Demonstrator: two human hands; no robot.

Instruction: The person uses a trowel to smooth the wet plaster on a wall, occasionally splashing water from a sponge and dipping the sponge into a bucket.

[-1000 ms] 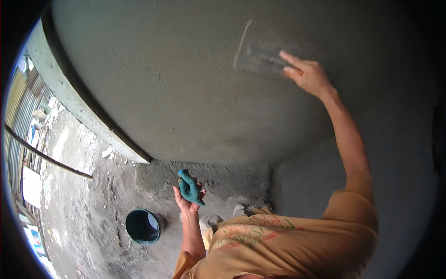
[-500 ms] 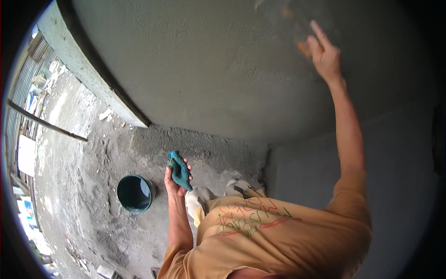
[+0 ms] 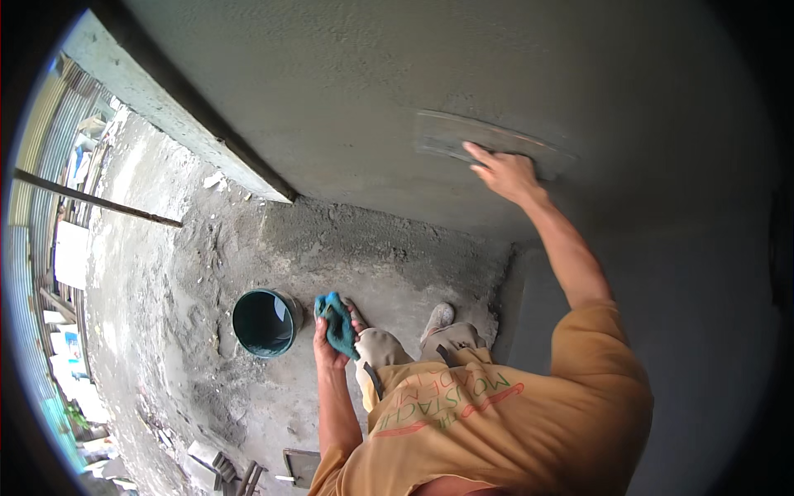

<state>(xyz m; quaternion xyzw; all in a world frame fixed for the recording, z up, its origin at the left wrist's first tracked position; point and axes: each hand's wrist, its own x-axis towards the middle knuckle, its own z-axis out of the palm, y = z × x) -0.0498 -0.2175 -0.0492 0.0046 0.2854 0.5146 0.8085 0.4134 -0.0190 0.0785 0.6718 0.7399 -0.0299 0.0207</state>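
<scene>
Flat against a grey plastered wall (image 3: 356, 107), a plastering trowel (image 3: 488, 135) sits under the right hand (image 3: 509, 176), its long, thin, rectangular blade smeared with dull grey film and reaching out to both sides of the knuckles. The right hand is closed over the trowel's back, index finger extended; the handle is hidden by the grip. Well apart, lower and to its left, the left hand (image 3: 327, 351) is curled around a folded teal pad (image 3: 337, 331), soft-edged and rough; whether foam or cloth cannot be told. Just left of that hand stands a round, dark green bucket (image 3: 244, 326), pale light reflected inside. The plaster is faintly pitted above the right hand and smoother below it. Beyond the left hand, a squared, pale concrete edge (image 3: 165, 99) borders the wall, and gritty, mortar-crusted ground (image 3: 190, 289) spreads beneath.
</scene>
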